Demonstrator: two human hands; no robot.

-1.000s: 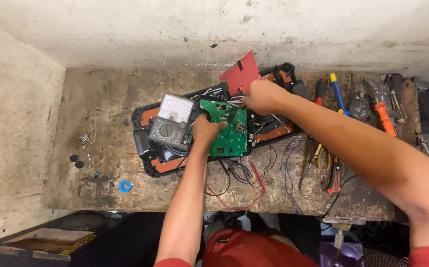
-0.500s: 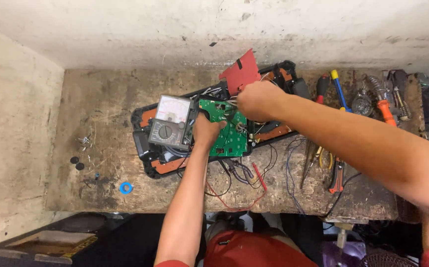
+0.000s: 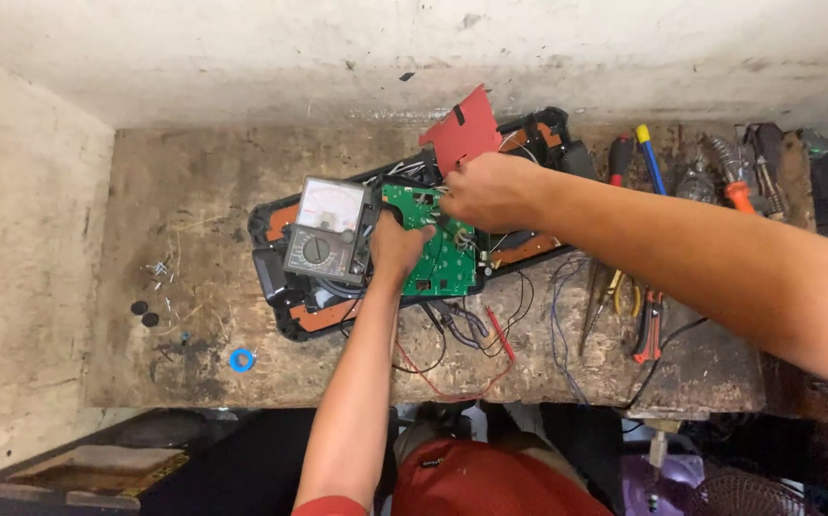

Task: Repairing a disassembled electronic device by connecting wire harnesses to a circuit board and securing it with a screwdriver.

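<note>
Worn wooden counter [image 3: 194,182]: left hand [image 3: 397,250] gripped green circuit board [image 3: 445,250]; right hand [image 3: 490,191] pinched its top edge, mid-repair; steadying needed next.

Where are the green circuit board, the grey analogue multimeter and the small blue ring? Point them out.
green circuit board [image 3: 450,260], head view, lower bare half
grey analogue multimeter [image 3: 318,251], head view, dial
small blue ring [image 3: 241,360], head view, rim

a worn wooden desk [image 3: 204,191] carries an opened black device casing [image 3: 276,277] at its middle, loose wires [image 3: 452,368] in front, a blue ring [image 3: 241,359] at left, pliers [image 3: 648,325] and screwdrivers [image 3: 650,158] at right.
</note>
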